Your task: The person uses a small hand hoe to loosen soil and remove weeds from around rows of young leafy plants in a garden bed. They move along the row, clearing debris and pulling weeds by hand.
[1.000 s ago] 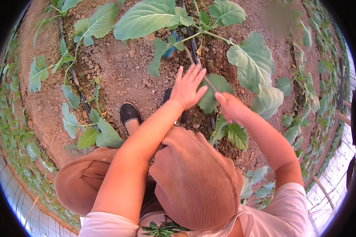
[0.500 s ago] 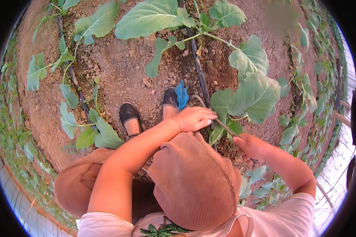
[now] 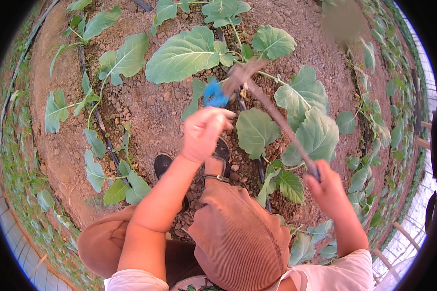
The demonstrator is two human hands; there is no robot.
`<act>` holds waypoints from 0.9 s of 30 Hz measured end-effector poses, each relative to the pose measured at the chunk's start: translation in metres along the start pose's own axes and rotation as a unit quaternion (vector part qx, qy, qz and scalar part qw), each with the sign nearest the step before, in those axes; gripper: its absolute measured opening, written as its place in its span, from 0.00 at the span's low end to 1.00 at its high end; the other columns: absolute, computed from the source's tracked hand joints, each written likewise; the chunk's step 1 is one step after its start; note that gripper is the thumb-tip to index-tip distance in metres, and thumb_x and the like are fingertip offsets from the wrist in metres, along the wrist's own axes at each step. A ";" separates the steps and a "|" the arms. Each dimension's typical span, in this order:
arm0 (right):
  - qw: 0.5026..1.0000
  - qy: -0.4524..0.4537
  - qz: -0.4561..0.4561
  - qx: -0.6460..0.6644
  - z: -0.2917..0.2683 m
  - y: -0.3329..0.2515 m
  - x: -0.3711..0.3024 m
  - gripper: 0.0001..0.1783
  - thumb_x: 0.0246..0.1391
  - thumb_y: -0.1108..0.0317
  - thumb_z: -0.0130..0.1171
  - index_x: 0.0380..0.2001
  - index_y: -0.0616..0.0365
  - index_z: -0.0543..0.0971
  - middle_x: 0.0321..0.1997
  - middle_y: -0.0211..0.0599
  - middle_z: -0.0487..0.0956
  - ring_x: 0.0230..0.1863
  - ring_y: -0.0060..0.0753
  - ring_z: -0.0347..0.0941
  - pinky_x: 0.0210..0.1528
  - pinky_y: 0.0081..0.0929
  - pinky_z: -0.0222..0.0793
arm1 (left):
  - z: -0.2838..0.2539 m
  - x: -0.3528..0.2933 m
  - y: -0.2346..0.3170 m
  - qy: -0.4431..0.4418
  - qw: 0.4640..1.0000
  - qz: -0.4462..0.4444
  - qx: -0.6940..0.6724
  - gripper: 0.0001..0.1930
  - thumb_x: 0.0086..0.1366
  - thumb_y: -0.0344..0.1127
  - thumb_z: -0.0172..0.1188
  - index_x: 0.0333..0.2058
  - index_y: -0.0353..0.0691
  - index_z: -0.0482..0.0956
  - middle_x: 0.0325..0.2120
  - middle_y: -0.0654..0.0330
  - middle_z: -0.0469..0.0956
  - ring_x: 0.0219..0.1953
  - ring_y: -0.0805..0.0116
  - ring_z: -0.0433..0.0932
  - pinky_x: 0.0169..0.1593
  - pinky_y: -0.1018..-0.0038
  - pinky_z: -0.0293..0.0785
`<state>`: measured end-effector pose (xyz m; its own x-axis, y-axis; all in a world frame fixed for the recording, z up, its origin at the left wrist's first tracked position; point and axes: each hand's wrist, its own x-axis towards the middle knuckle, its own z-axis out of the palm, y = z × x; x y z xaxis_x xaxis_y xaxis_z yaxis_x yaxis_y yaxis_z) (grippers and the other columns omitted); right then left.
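The right hand (image 3: 329, 190) is closed around the lower end of a long thin stick (image 3: 276, 115), a full grip with the fingers wrapped about the shaft. The stick runs up and to the left from that hand, crossing above the broad leaves of a young plant (image 3: 303, 127), and ends at a blurred head near the top centre of the view, beside a blue object (image 3: 213, 94). Whether the blue object is part of the stick's head or a separate item cannot be told. The left hand (image 3: 203, 132) is raised over the soil (image 3: 155, 109) just below the blue object, fingers curled loosely; its grip holds nothing that can be made out, and contact with the blue object is not clear. Under the left forearm, two dark shoes (image 3: 164, 165) stand on the soil, and a knee in brown corduroy (image 3: 238, 237) fills the lower centre. A black drip hose (image 3: 102, 133) lies along the bed left of the shoes, among smaller leafy seedlings. A second hose runs through the central plant row, partly hidden by leaves. Further plant rows curve along both edges of the view.
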<state>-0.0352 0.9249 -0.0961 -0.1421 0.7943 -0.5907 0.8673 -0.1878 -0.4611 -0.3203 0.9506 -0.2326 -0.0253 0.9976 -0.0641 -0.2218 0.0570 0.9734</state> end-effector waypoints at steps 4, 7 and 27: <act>0.986 0.161 -0.033 0.018 -0.022 -0.002 0.081 0.13 0.59 0.61 0.50 0.37 0.60 0.66 0.23 0.41 0.71 0.23 0.40 0.68 0.28 0.34 0.65 | -0.039 0.033 0.012 0.043 0.982 0.014 0.183 0.10 0.64 0.32 0.51 0.32 0.34 0.79 0.22 0.61 0.76 0.26 0.75 0.74 0.31 0.77 0.70; 0.980 0.199 -0.027 0.006 -0.031 -0.003 0.181 0.19 0.62 0.53 0.43 0.39 0.61 0.69 0.27 0.45 0.73 0.29 0.44 0.70 0.35 0.40 0.65 | -0.072 0.042 0.025 -0.155 0.904 0.006 0.398 0.09 0.61 0.35 0.53 0.34 0.38 0.79 0.25 0.55 0.77 0.29 0.60 0.77 0.35 0.68 0.72; 0.978 0.148 -0.046 -0.138 -0.004 -0.014 0.277 0.23 0.64 0.53 0.37 0.38 0.67 0.67 0.30 0.50 0.75 0.19 0.44 0.73 0.21 0.36 0.71 | -0.179 -0.073 0.010 -0.075 0.913 -0.337 0.215 0.12 0.66 0.34 0.50 0.45 0.35 0.75 0.26 0.67 0.76 0.29 0.81 0.70 0.33 0.81 0.67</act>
<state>-0.0846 1.1494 -0.2507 -0.1162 0.9407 -0.3189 0.9587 0.0223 -0.2835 -0.4951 0.8710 -0.2574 0.1170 0.7225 -0.6814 0.2673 0.6379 0.7223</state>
